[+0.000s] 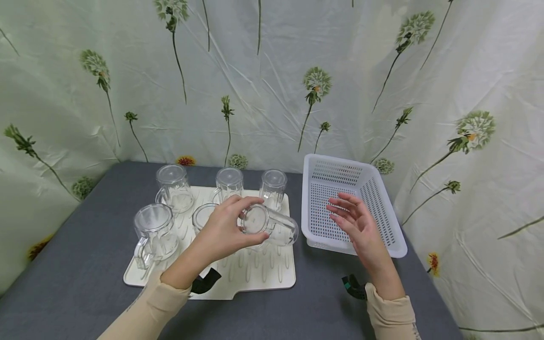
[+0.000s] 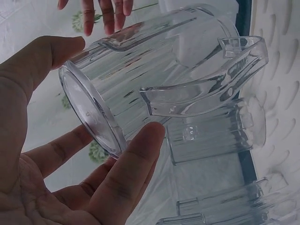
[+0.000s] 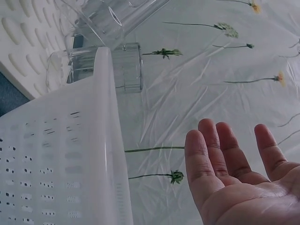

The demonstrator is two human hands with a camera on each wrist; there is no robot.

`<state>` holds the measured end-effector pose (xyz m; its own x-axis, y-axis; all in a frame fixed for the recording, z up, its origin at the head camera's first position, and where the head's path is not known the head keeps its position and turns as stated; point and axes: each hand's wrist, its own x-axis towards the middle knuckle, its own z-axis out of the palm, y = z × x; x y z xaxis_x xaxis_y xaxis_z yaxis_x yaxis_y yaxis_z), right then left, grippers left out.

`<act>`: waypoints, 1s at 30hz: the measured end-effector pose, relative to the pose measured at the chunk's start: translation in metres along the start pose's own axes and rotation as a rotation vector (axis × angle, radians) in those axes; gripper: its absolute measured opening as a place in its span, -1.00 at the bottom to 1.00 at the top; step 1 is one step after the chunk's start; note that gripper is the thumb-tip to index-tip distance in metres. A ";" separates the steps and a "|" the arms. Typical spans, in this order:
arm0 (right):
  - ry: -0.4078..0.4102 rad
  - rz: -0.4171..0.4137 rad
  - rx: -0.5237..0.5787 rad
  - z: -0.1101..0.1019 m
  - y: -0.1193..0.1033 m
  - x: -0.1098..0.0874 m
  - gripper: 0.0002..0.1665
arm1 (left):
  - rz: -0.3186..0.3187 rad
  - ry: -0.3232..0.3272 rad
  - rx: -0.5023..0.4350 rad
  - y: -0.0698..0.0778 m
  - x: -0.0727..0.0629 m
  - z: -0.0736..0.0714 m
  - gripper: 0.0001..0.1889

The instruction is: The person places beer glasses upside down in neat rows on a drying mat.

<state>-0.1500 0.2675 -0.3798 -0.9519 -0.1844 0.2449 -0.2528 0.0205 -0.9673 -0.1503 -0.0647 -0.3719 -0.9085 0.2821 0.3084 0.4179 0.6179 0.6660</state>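
My left hand (image 1: 229, 229) grips a clear mug (image 1: 278, 226) round its base and holds it tilted above the white drying mat (image 1: 263, 276). In the left wrist view the thumb and fingers curl about the mug's (image 2: 136, 70) base end, and its handle (image 2: 206, 86) sticks out free. Over the near part of the white basket (image 1: 354, 248), my right hand (image 1: 361, 226) hovers with relaxed fingers and nothing in it. The right wrist view shows that palm (image 3: 248, 187) bare beside the basket wall (image 3: 51, 154).
Several clear mugs stand upside down on the mat, among them one at the near left (image 1: 155, 231), one at the back left (image 1: 174, 186) and one at the back right (image 1: 273, 186). A patterned curtain (image 1: 263, 108) hangs behind the dark tabletop (image 1: 76, 264).
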 end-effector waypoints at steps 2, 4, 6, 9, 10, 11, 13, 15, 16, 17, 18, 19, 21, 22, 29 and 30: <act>-0.004 -0.002 -0.014 -0.001 0.000 0.000 -0.38 | -0.006 -0.006 0.010 0.001 0.001 0.000 -0.28; -0.007 -0.004 -0.028 -0.001 -0.001 0.000 -0.38 | -0.007 -0.011 0.023 0.002 0.001 0.001 -0.28; -0.009 -0.005 -0.038 -0.002 -0.001 -0.001 -0.37 | -0.008 -0.013 0.031 0.003 0.002 0.001 -0.28; -0.008 0.008 -0.059 -0.002 -0.002 -0.001 -0.35 | -0.011 -0.017 0.041 0.004 0.002 0.001 -0.29; -0.007 0.014 -0.065 -0.002 -0.002 -0.001 -0.34 | -0.014 -0.020 0.045 0.004 0.002 0.001 -0.29; -0.006 0.021 -0.073 -0.002 -0.003 -0.001 -0.34 | -0.017 -0.022 0.049 0.004 0.002 0.001 -0.30; -0.005 0.034 -0.088 -0.002 -0.004 -0.002 -0.33 | -0.023 -0.030 0.060 0.005 0.003 0.002 -0.30; -0.005 0.041 -0.099 -0.002 -0.004 -0.002 -0.33 | -0.029 -0.037 0.074 0.005 0.003 0.002 -0.29; -0.006 0.042 -0.104 -0.002 -0.005 -0.002 -0.34 | -0.032 -0.041 0.080 0.006 0.003 0.002 -0.29; -0.007 0.042 -0.108 -0.002 -0.005 -0.002 -0.34 | -0.036 -0.044 0.086 0.006 0.004 0.002 -0.29; -0.009 0.042 -0.110 -0.002 -0.005 -0.002 -0.34 | -0.038 -0.047 0.090 0.006 0.004 0.002 -0.29; -0.011 0.041 -0.113 -0.002 -0.006 -0.002 -0.35 | -0.042 -0.051 0.092 0.007 0.004 0.002 -0.29; -0.016 0.039 -0.113 -0.003 -0.006 -0.003 -0.36 | -0.047 -0.055 0.094 0.007 0.004 0.002 -0.29; -0.019 0.039 -0.114 -0.003 -0.006 -0.003 -0.36 | -0.049 -0.057 0.096 0.008 0.004 0.002 -0.29; -0.025 0.048 -0.127 -0.004 -0.008 -0.004 -0.38 | -0.054 -0.065 0.148 0.010 0.006 0.005 -0.30; -0.024 0.050 -0.131 -0.004 -0.009 -0.004 -0.38 | -0.060 -0.071 0.157 0.011 0.007 0.006 -0.30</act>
<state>-0.1446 0.2725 -0.3722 -0.9598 -0.2035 0.1935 -0.2272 0.1576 -0.9610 -0.1518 -0.0520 -0.3664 -0.9321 0.2888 0.2185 0.3622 0.7406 0.5660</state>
